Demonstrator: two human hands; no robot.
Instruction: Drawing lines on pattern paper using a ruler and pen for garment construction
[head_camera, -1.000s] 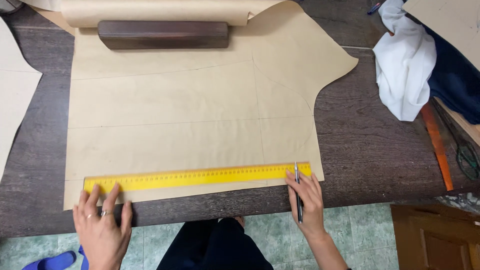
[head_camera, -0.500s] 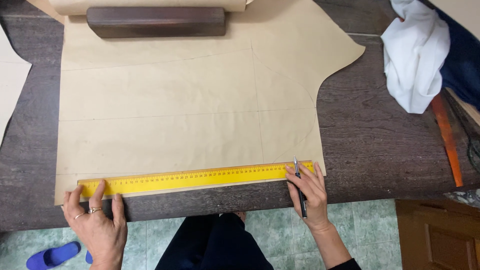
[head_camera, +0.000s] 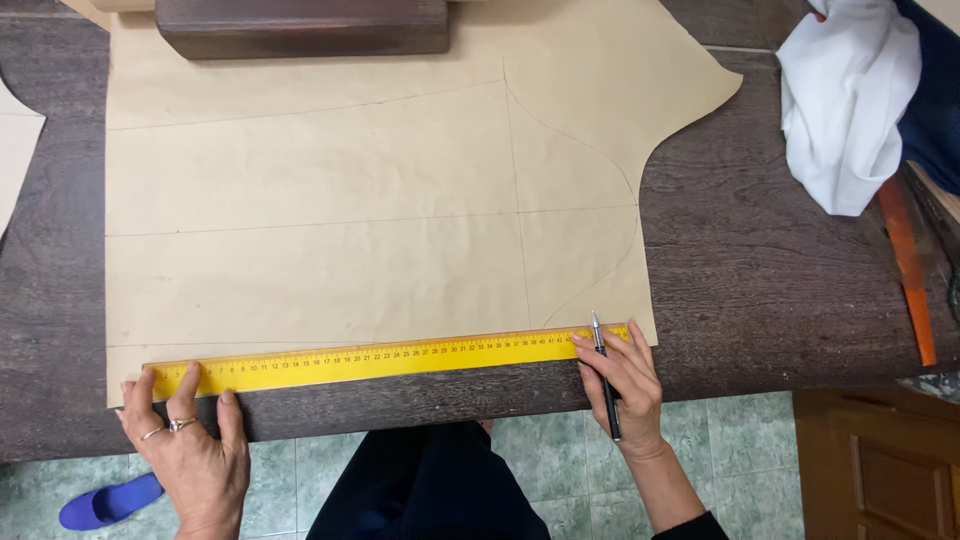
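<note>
fingers (head_camera: 170, 385) pinning ruler (head_camera: 385, 362), lying left-right

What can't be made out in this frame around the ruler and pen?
Head view only:
- The yellow ruler: its left end sits under the left hand fingers.
- The pen: its middle is covered by the right hand.
- The dark wooden block: cut off by the top edge.

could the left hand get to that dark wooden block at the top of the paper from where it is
Probably yes. The left hand presses the yellow ruler at the table's near edge; only flat brown paper lies between it and the wooden block, but it would have to let go of the ruler.
</note>
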